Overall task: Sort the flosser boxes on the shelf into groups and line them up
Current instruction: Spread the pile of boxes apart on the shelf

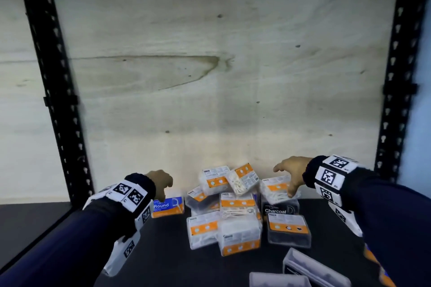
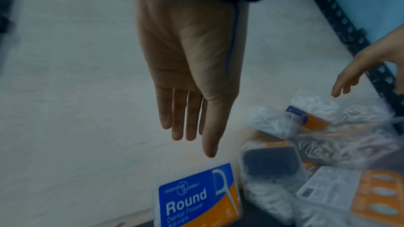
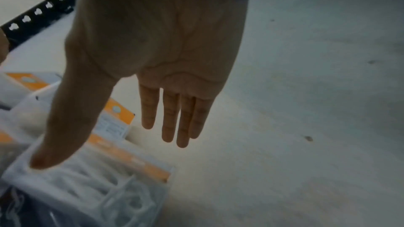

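Note:
A jumbled pile of clear flosser boxes with orange labels (image 1: 224,207) lies mid-shelf against the back panel. A blue and orange "Round" box (image 1: 168,207) (image 2: 196,198) stands at its left. A black "Charcoal" box (image 1: 279,208) sits at the right, with a tilted clear box (image 1: 275,187) (image 3: 94,170) on top of it. My left hand (image 1: 164,191) (image 2: 192,137) hovers just above the Round box with straight fingers, holding nothing. My right hand (image 1: 283,182) (image 3: 109,149) is spread over the tilted clear box; its thumb tip touches the box's near end and the fingers stay straight behind it.
Black perforated uprights (image 1: 58,109) (image 1: 394,100) frame the bay. A plywood back panel (image 1: 210,65) closes it. More clear boxes (image 1: 303,268) lie at the front right of the dark shelf board (image 1: 163,251). Bare board shows to the left and right of the pile.

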Demonstrator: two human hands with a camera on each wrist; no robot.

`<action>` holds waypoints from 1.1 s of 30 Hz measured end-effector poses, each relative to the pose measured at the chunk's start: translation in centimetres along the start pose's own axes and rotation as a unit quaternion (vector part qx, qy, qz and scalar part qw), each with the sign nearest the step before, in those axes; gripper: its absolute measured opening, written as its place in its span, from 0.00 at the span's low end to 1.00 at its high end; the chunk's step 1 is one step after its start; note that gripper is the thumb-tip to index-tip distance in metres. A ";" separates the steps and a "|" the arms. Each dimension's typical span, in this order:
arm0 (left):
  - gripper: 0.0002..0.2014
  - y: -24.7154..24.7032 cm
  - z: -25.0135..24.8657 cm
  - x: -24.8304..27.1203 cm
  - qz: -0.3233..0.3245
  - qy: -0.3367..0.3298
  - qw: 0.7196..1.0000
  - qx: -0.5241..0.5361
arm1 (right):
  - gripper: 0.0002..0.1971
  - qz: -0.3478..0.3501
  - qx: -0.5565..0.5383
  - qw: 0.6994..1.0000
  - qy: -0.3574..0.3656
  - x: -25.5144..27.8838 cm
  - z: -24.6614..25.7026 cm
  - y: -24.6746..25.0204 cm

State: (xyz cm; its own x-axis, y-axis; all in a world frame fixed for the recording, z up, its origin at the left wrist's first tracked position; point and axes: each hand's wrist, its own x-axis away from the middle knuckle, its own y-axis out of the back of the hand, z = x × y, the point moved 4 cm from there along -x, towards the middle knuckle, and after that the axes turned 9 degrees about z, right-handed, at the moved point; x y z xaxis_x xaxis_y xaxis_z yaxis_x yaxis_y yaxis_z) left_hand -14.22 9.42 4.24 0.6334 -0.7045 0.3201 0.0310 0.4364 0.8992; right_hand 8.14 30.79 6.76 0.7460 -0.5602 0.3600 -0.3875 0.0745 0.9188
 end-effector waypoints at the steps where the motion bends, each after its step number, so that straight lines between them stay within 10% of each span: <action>1: 0.30 -0.3 0.1 -0.8 0.003 0.005 1.000 0.000 | 0.43 0.012 0.002 1.000 -0.002 -0.6 0.0 -0.3; 9: 0.30 -2.3 0.0 -4.3 0.031 0.020 0.999 -0.010 | 0.44 0.047 -0.071 0.996 0.018 -4.6 -1.0 -1.8; 18: 0.28 -2.5 0.6 -4.9 0.012 0.012 1.000 -0.003 | 0.16 -0.010 -0.319 0.948 0.009 -6.3 -3.4 -0.1; 33: 0.22 -2.3 2.7 -0.5 0.030 0.006 0.999 0.013 | 0.25 -0.110 -0.175 0.978 -0.023 -4.4 -2.9 0.5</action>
State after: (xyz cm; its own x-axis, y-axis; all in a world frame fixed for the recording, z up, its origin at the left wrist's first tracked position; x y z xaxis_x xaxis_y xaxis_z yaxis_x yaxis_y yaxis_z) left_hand -16.70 7.22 2.88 0.6421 -0.6714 0.3699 -0.0265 0.4628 0.8860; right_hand 6.30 35.69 6.09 0.7619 -0.6305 0.1481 -0.0062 0.2215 0.9751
